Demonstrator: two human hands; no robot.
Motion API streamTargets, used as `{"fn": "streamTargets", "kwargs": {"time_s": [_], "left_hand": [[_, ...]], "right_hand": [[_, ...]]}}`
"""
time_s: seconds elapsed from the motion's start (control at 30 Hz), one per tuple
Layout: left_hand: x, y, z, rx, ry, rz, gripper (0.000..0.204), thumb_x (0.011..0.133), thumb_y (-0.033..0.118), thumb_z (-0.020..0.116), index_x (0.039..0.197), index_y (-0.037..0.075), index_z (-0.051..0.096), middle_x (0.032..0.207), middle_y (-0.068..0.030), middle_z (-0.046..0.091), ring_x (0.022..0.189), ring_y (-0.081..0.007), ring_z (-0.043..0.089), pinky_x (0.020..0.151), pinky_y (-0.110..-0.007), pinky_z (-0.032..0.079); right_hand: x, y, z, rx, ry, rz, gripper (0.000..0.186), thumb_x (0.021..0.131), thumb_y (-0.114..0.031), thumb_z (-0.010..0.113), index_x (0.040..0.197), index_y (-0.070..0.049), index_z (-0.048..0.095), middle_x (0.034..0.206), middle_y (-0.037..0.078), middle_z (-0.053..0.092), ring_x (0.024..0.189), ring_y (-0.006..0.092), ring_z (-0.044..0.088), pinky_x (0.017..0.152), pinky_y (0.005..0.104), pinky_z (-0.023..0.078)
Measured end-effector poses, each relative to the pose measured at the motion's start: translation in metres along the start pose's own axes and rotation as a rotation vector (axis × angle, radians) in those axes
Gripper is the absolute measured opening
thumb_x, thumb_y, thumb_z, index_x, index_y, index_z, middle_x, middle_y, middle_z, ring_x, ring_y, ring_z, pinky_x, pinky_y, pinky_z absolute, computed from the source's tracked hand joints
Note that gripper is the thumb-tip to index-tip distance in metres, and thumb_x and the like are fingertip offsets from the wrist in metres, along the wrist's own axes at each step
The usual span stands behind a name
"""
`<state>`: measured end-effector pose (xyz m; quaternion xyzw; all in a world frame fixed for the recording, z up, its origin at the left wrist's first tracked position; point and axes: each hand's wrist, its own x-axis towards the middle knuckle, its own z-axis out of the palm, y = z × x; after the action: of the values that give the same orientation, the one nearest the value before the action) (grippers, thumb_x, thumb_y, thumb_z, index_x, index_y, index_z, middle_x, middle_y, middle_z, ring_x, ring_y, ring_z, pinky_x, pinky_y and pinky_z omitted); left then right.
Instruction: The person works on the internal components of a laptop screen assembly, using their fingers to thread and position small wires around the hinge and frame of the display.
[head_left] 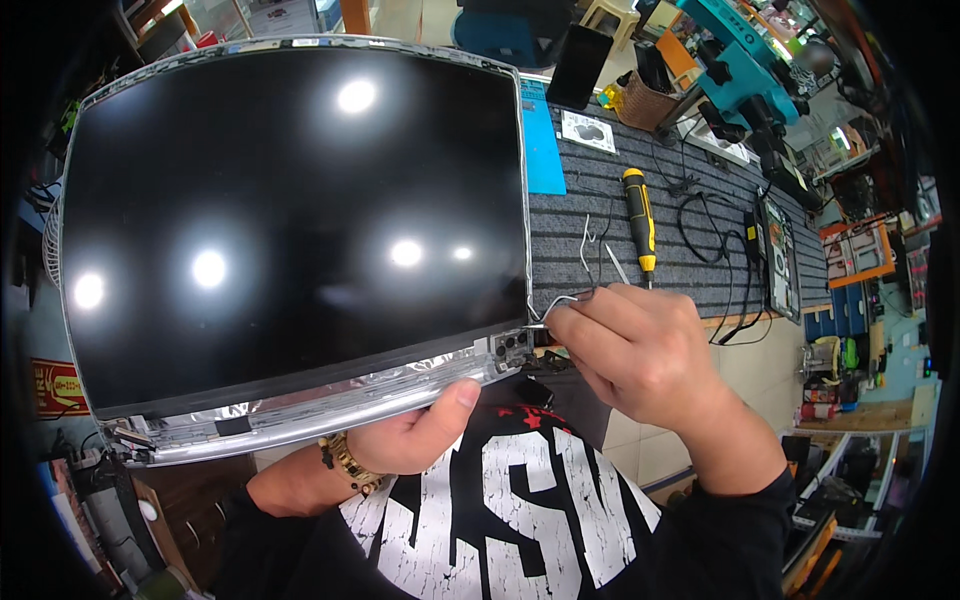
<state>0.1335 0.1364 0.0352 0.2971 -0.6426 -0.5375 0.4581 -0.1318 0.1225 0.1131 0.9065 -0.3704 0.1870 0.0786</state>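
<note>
A laptop screen panel (290,190) sits in its silver lid, bezel off, tilted toward me on the left. My left hand (420,430) is closed around the lid's lower edge, thumb in front and the other fingers hidden behind it. At the lower right corner, beside a dark hinge bracket (508,347), my right hand (640,340) pinches a thin grey cable (556,304) that curves from the lid's edge. A slim silver tip (535,327) pokes out beneath those fingertips; I cannot tell what it belongs to. Silver foil tape (340,385) runs along the panel's bottom.
On a grey ribbed mat (590,180) lie a yellow and black screwdriver (640,222), a pointed metal tool (615,264) and loose black cables (705,225). An opened device (778,255) stands at the mat's right edge. Behind are a blue mat (545,150), a wicker basket (645,102) and a teal microscope stand (735,75).
</note>
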Motion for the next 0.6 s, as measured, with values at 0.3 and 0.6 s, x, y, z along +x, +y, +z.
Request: {"fn": "streamTargets", "kwargs": {"time_s": [0.3,0.6], "left_hand": [[-0.031,-0.019,0.014,0.187,-0.025,0.081,0.027,0.103,0.014,0.068,0.123,-0.004,0.072,0.112,-0.0099,0.077,0.099,-0.0163,0.07,0.089,-0.033,0.057],[-0.04,-0.019,0.028,0.126,0.015,0.296,0.016,0.104,0.012,0.064,0.111,0.0,0.072,0.088,-0.0011,0.067,0.077,-0.0102,0.06,0.068,-0.028,0.048]], "right_hand": [[-0.043,-0.025,0.004,-0.014,0.063,0.016,0.024,0.079,-0.01,0.072,0.102,-0.005,0.071,0.081,0.002,0.06,0.067,0.0194,0.065,0.053,0.0353,0.05],[-0.057,-0.042,0.001,-0.029,0.171,0.029,0.019,0.082,-0.006,0.076,0.1,-0.007,0.072,0.077,0.002,0.061,0.066,0.0206,0.066,0.053,0.0364,0.05]]}}
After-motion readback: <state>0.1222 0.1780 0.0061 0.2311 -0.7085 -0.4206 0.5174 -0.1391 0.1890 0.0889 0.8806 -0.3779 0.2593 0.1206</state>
